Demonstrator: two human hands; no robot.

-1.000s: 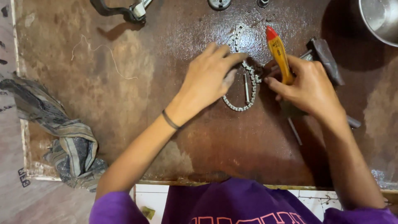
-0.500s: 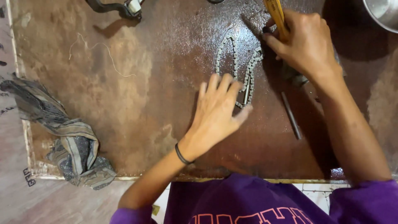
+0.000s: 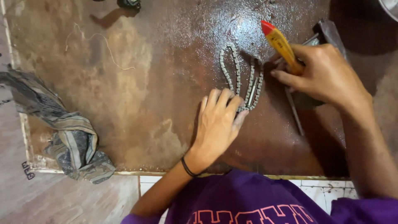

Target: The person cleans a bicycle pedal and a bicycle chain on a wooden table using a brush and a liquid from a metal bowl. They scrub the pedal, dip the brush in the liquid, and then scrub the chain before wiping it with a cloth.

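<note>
Head view: my left hand lies flat, fingers spread, on oily brown worktop, fingertips pressing lower end of looped metal chain. Chain sits folded in two narrow loops at centre of worktop, just beside my right hand. Right hand clamped around yellow tool with red tip, tip pointing up and away from me. Dark metal tool partly hidden behind right hand. Crumpled striped rag at worktop's left edge, well apart from chain

Warm light, oily glare, soft shadows
</note>
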